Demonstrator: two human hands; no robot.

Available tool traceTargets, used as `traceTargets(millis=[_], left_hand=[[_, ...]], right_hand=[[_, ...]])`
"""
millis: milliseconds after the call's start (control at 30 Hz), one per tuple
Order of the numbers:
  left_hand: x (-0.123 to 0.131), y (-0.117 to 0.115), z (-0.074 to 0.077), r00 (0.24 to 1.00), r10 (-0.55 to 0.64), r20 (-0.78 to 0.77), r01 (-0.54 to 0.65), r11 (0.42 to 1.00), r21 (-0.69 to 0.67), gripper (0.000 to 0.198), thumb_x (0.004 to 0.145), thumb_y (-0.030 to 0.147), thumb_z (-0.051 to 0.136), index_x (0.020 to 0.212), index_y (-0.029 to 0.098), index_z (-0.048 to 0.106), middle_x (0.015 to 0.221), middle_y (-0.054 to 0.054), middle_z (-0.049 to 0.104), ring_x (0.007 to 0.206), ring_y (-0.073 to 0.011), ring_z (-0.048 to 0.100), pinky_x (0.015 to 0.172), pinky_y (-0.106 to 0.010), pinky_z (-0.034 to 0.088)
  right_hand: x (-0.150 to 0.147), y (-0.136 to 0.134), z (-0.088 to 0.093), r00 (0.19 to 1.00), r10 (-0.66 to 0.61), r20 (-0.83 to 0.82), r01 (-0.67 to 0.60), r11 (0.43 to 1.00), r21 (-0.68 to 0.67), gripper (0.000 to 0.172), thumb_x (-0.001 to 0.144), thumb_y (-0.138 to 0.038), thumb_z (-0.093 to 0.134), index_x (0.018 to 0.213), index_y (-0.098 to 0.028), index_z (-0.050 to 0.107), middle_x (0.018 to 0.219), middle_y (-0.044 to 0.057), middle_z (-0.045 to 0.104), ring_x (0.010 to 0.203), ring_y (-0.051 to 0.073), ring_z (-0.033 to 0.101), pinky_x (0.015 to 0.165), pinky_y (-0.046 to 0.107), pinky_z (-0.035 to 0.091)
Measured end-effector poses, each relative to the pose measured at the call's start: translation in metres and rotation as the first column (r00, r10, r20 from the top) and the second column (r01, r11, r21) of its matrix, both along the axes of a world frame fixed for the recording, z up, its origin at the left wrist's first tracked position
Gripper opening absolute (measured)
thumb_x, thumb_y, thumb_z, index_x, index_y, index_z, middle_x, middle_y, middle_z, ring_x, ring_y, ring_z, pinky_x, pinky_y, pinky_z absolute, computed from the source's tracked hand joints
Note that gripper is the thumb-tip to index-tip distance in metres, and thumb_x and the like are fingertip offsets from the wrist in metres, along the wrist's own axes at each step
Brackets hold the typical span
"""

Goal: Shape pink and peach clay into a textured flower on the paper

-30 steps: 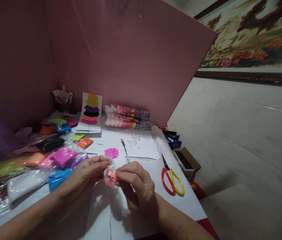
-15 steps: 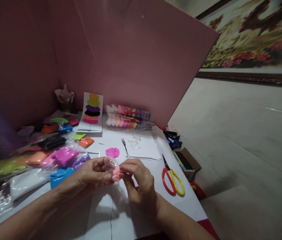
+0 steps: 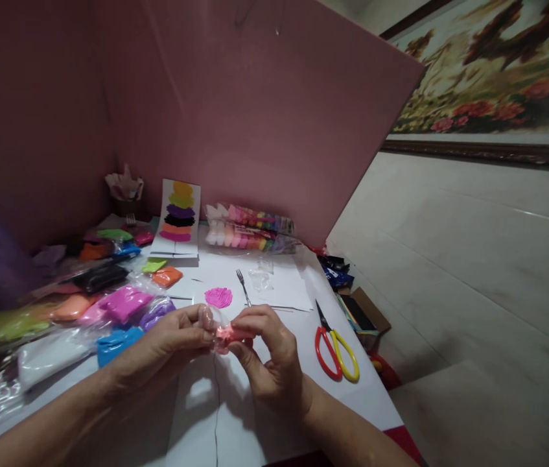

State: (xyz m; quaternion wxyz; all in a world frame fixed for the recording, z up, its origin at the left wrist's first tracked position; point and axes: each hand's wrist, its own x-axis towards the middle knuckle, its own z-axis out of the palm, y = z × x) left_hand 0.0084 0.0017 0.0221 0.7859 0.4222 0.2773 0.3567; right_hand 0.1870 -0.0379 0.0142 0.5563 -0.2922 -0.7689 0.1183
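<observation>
Head view: a coral-pink, clay-like lump point(image 3: 224, 335) between two hands above the white desk point(image 3: 274, 429).
The left hand point(image 3: 173, 338) pinches the lump's clear, crinkled plastic wrapper point(image 3: 207, 316); the right hand point(image 3: 270, 350) grips the lump, near a flat, ridged magenta disc point(image 3: 218, 298).

The light is dim; the wall point(image 3: 35, 117) sinks into gloom at left. Below the left hand point(image 3: 177, 337) and right hand point(image 3: 274, 357), soft shadows darken the table point(image 3: 364, 405) toward its near edge. Bags point(image 3: 58, 357) glint along its left edge.
</observation>
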Motion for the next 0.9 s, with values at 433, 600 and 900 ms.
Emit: traceTargets(millis=[433,600,900], left_hand=[[0.0002,-0.003,0.0052,0.997,0.02,-0.075,-0.018,1.0,0.017,0.016,0.073,0.025,0.074,0.078,0.016,0.061,0.075,-0.002,0.058,0.073,-0.0162,0.05,0.071,-0.029,0.039],[0.0011,-0.0045,0.0069,0.998,0.006,-0.069,-0.005,1.0,0.013,0.013,0.076,0.025,0.071,0.079,0.017,0.061,0.077,-0.001,0.057,0.076,-0.0153,0.05,0.073,-0.028,0.038],[0.0009,-0.0042,0.0068,0.999,0.009,-0.032,-0.009,1.0,-0.025,0.013,0.073,0.024,0.073,0.074,0.015,0.063,0.073,-0.001,0.059,0.072,-0.0142,0.051,0.07,-0.026,0.04]], right_hand=[[-0.0004,0.0015,-0.0045,0.999,-0.043,-0.026,0.042,0.999,-0.033,0.023,0.084,-0.01,0.063,0.105,-0.019,0.059,0.093,0.007,0.059,0.081,0.017,0.058,0.061,0.027,0.052],[-0.0022,0.0034,-0.0019,0.992,-0.059,-0.108,0.045,0.99,-0.132,0.006,0.086,-0.012,0.06,0.09,-0.018,0.06,0.082,0.003,0.059,0.075,0.014,0.057,0.066,0.028,0.05],[0.0025,0.0045,-0.0013,0.978,-0.104,-0.183,0.044,0.951,-0.305,0.016,0.091,-0.03,0.057,0.098,-0.021,0.067,0.104,0.009,0.061,0.085,0.017,0.06,0.063,0.028,0.048]])
